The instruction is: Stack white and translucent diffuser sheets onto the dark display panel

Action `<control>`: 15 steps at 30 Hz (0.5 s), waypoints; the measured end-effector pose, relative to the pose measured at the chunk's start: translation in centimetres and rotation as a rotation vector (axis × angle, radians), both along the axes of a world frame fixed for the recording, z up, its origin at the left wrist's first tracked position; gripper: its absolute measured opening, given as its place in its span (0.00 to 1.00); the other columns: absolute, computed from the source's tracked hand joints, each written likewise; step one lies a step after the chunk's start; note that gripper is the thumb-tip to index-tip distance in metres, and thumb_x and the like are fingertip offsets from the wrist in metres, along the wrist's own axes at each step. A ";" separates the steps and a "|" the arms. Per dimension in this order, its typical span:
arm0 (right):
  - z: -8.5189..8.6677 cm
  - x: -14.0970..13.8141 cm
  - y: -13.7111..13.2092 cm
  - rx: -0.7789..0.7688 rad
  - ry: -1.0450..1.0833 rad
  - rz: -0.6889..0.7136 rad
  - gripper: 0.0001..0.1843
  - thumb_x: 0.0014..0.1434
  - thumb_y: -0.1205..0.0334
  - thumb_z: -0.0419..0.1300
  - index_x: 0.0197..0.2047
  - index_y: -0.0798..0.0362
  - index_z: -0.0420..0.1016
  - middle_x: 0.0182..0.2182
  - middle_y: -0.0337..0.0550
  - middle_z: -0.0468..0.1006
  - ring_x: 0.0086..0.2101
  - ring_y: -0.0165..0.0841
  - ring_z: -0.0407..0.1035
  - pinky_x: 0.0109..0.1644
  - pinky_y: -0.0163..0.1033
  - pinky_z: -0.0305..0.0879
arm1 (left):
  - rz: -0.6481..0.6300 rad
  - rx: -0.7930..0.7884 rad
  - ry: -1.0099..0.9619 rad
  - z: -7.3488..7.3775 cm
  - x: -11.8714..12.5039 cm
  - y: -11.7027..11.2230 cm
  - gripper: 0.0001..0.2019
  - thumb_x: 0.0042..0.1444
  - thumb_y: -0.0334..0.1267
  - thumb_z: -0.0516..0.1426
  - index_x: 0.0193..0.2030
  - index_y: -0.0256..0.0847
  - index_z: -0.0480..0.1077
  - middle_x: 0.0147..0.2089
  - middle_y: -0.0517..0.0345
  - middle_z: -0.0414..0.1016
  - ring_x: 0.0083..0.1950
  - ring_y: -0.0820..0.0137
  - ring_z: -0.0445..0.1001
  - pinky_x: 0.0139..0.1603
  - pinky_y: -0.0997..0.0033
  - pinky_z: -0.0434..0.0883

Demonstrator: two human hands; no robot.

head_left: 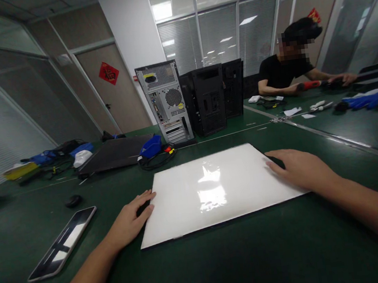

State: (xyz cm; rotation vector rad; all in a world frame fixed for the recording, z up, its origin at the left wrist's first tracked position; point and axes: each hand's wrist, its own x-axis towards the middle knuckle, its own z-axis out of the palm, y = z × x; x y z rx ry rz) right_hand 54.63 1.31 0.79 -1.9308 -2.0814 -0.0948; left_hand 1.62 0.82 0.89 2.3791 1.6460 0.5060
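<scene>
A flat, glossy white panel (179,207) with a thin dark edge lies in front of me on the green table, reflecting the ceiling lights. My left hand (131,217) grips its left edge, thumb and fingers pinching the side. At the opposite edge, my right hand (299,169) holds the panel the same way, with the thumb on the white face. Some of the fingertips are hidden at the panel's edges.
Left of me lie a phone (64,244) and a small round black object (73,201). Behind the panel are a dark flat panel (115,154), blue-ended cables (151,147) and several computer cases (167,103). Another person (284,72) works at right with a red-handled tool (310,85).
</scene>
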 end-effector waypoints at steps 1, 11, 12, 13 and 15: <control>0.0 0.1 0.0 -0.019 -0.048 -0.077 0.33 0.64 0.39 0.47 0.58 0.52 0.75 0.53 0.53 0.77 0.49 0.52 0.73 0.52 0.63 0.70 | 0.012 0.005 0.022 0.1 0.1 0.0 0.28 0.65 0.55 0.49 0.64 0.40 0.69 0.68 0.50 0.67 0.70 0.52 0.61 0.71 0.44 0.57; 1.0 -0.9 -0.2 -0.158 0.174 -0.178 0.34 0.59 0.35 0.51 0.54 0.53 0.78 0.45 0.57 0.79 0.46 0.59 0.73 0.52 0.66 0.65 | -0.001 0.054 0.091 0.6 0.4 -0.3 0.25 0.64 0.53 0.51 0.61 0.43 0.73 0.63 0.55 0.73 0.69 0.51 0.63 0.71 0.41 0.57; 1.1 -0.7 0.0 -0.163 0.241 -0.205 0.35 0.58 0.36 0.53 0.55 0.55 0.77 0.49 0.58 0.78 0.49 0.60 0.71 0.55 0.66 0.64 | -0.010 0.058 0.081 0.6 0.4 -0.4 0.25 0.64 0.52 0.51 0.61 0.43 0.73 0.63 0.55 0.72 0.69 0.50 0.63 0.71 0.41 0.57; 1.1 -0.5 0.2 -0.165 0.298 -0.232 0.36 0.58 0.36 0.54 0.56 0.56 0.76 0.52 0.59 0.77 0.52 0.60 0.69 0.57 0.65 0.62 | -0.015 0.057 0.070 0.7 0.5 -0.4 0.25 0.63 0.52 0.52 0.62 0.44 0.72 0.64 0.55 0.72 0.69 0.50 0.63 0.71 0.40 0.57; 1.2 0.1 0.5 -0.170 0.389 -0.264 0.36 0.58 0.37 0.54 0.56 0.58 0.76 0.55 0.60 0.74 0.55 0.58 0.68 0.60 0.61 0.62 | -0.007 0.041 0.040 0.8 0.6 -0.4 0.25 0.62 0.50 0.53 0.63 0.43 0.71 0.65 0.55 0.70 0.69 0.50 0.62 0.71 0.39 0.57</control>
